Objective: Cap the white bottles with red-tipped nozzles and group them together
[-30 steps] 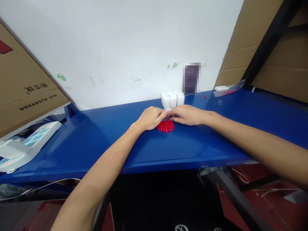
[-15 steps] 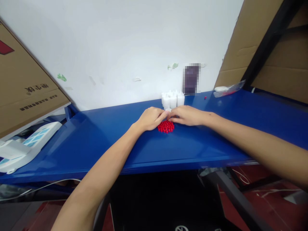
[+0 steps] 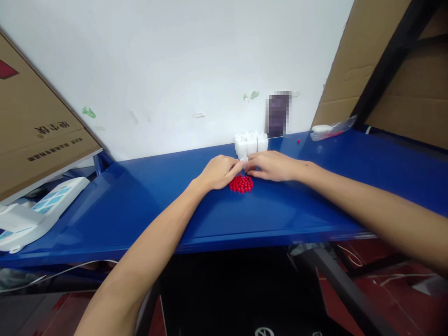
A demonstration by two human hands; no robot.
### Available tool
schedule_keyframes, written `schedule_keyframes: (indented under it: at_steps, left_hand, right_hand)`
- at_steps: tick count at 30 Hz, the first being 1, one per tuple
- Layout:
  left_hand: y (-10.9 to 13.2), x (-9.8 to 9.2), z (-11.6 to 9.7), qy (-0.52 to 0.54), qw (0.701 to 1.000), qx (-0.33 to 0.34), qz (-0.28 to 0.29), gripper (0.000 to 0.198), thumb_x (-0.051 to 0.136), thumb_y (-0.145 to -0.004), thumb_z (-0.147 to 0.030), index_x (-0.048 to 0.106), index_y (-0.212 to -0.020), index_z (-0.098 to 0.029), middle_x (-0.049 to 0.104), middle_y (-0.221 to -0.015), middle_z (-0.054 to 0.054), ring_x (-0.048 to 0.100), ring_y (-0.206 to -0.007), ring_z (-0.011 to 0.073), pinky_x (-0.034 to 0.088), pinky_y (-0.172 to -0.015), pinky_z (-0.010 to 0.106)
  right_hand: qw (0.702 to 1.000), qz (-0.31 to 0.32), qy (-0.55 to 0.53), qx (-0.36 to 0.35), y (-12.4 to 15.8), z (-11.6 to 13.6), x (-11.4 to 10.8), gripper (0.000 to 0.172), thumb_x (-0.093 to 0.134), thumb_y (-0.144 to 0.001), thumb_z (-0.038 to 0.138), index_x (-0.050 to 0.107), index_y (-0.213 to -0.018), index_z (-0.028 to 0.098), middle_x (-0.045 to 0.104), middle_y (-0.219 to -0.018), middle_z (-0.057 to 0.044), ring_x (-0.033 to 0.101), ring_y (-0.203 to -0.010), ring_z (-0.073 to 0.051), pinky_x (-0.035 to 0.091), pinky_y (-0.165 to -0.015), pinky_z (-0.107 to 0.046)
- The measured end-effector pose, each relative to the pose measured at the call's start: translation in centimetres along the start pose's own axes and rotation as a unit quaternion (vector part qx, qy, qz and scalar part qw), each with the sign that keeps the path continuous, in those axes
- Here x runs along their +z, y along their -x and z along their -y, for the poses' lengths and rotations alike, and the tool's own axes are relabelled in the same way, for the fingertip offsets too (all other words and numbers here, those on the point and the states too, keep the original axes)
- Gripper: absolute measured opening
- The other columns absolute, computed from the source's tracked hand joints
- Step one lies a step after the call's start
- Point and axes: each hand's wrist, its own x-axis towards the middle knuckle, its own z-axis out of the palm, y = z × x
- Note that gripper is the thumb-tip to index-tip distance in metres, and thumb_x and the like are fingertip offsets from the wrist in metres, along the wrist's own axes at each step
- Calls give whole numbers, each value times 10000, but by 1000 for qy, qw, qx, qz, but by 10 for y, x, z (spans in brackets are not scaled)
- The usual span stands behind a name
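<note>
Between my two hands a small white plastic bottle point(image 3: 244, 159) shows only in part, the rest hidden by fingers. My left hand point(image 3: 222, 171) is closed round it from the left, its thumb lying toward the bottle. From the right, my right hand point(image 3: 272, 165) reaches in with bent fingertips drawn together at the bottle; whatever they pinch is too small to make out. Just in front of both hands lies a flat heap of small red caps point(image 3: 241, 185). Behind them a group of several white bottles point(image 3: 251, 143) stands upright near the wall.
The blue table point(image 3: 154, 200) runs along a white wall. One loose red cap point(image 3: 298, 141) and a clear plastic bag point(image 3: 334, 130) lie at the back right. A white device with blue panels point(image 3: 52, 205) sits at the left edge, below a cardboard box point(image 3: 42, 121).
My right hand has risen slightly and shifted a little back from the red caps, showing more of the heap. My left hand has stayed nearly still.
</note>
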Motion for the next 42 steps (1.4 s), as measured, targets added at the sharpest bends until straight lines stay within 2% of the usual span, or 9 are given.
schedule_keyframes:
  at_steps: [6,10,13,19,24,27,31,36,42]
  left_hand:
    - [0,-1,-1,5,1000,-1,-1,625,273,-1086,-475,737,-815,-155,723,-764,77,622,-689,183,397,-671,316]
    - [0,-1,-2,13,1000,-4,1,628,285,-1085,-484,735,-795,-155,730,-771,83,634,-699,185,411,-687,320]
    - [0,0,-2,17,1000,-10,4,628,289,-1085,-491,733,-790,-158,738,-786,86,645,-719,190,418,-703,324]
    - [0,0,-1,15,1000,-9,5,623,289,-1085,-493,732,-798,-162,737,-787,84,648,-721,192,422,-703,326]
    - [0,1,0,5,1000,5,2,618,284,-1087,-482,721,-791,-162,716,-761,80,620,-682,183,409,-674,322]
    - [0,1,0,4,1000,5,2,616,285,-1086,-483,719,-784,-166,707,-749,75,605,-672,180,397,-667,318]
    - [0,1,0,6,1000,4,3,629,274,-1087,-492,722,-789,-168,708,-748,74,609,-675,182,395,-670,315]
    - [0,-1,-2,11,1000,1,8,604,284,-1085,-478,737,-833,-167,731,-789,78,633,-702,186,409,-689,317]
    - [1,-1,-2,9,1000,-2,7,593,299,-1083,-459,738,-811,-169,745,-807,84,653,-724,189,428,-700,322]
  right_hand:
    - [1000,3,-16,21,0,4,-4,207,595,-937,183,778,-1032,170,763,-1031,-96,661,-818,-198,409,-714,-308]
    - [1000,-4,10,14,-2,8,-7,204,597,-900,100,788,-939,156,764,-838,-72,639,-722,-180,410,-778,-335]
    - [999,-2,35,13,-3,8,-8,212,586,-891,87,785,-867,157,743,-769,-75,615,-683,-176,392,-736,-332]
    - [998,18,47,42,-5,5,-1,201,560,-914,123,753,-870,158,743,-837,-95,614,-700,-185,344,-631,-307]
    - [999,9,39,12,-6,4,4,205,549,-908,103,741,-954,157,718,-907,-94,614,-746,-187,360,-648,-302]
    - [999,12,33,-1,-5,3,5,183,550,-910,108,727,-923,149,692,-947,-103,605,-760,-185,377,-665,-303]
    - [1000,-1,-6,14,-4,2,4,98,586,-880,111,675,-893,151,683,-917,-89,590,-745,-177,389,-676,-299]
    - [999,-7,-37,22,-2,1,0,134,577,-878,114,671,-968,148,714,-958,-100,604,-770,-179,412,-699,-297]
    - [998,36,-26,48,1,2,-7,123,569,-889,133,688,-913,149,710,-851,-84,596,-700,-174,400,-650,-305]
